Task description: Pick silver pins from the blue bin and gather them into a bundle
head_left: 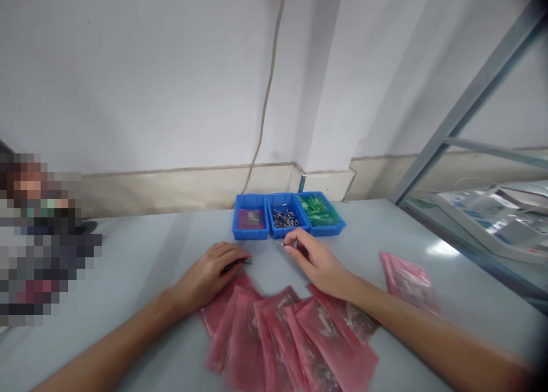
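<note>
Pink bags (pixel 244 343) lie fanned and overlapping across the near part of the bench (pixel 149 255), some cut off by the lower edge of view. A strip of bench separates them from three blue bins (pixel 250 235), set side by side near the wall (pixel 171 72). Open surface extends leftward toward a pixelated person (pixel 38 232) and rightward around a separate stack (pixel 409 281) of pink bags, short of the metal frame (pixel 466 106). Right hand (pixel 314 261): thumb and forefinger pinched on a small pin (pixel 280 243), just in front of the middle bin (pixel 277 231). Left hand (pixel 216 269): fingers curled nearly closed over dark parts (pixel 235 263), beyond the fan's left end. These parts, probably metal, are mostly covered by the fingers; their number cannot be told. The bags' contents are blurred beneath pink film, and the right forearm hides part of the rightmost bag.
</note>
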Motion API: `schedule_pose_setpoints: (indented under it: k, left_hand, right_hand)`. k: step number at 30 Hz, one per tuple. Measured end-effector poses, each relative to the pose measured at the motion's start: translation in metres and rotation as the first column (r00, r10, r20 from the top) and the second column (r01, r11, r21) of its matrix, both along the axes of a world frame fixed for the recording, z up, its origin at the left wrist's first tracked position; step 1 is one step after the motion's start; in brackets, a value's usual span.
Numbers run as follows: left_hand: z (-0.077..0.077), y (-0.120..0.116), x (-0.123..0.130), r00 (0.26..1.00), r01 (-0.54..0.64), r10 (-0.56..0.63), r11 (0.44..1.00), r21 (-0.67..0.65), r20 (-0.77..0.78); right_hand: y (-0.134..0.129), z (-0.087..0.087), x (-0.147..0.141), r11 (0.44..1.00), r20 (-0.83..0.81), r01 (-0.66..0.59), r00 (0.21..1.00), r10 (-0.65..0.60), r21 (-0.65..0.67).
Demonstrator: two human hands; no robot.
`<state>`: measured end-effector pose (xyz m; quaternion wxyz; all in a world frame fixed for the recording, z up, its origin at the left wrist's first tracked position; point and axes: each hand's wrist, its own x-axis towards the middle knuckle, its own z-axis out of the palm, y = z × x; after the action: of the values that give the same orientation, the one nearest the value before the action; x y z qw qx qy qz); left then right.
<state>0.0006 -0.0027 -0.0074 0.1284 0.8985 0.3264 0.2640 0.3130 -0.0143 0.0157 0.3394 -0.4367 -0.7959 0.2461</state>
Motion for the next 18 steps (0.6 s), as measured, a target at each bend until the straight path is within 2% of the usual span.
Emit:
schedule_pose_setpoints:
  k: [12, 18]
  left_hand:
    - [0.0016, -0.0043, 0.0005, 0.995, -0.006, 0.021, 0.987, 0.161, -0.095]
    - [0.0011, -0.0034, 0.0019, 0.997, -0.019, 0.031, 0.985, 0.169, -0.071]
  right_hand:
    - [0.001, -0.0023, 0.0002, 1.0, 0.009, -0.014, 1.0, 0.014, 0.0]
    - [0.0011, -0.0016, 0.0003, 1.0, 0.015, -0.015, 1.0, 0.015, -0.003]
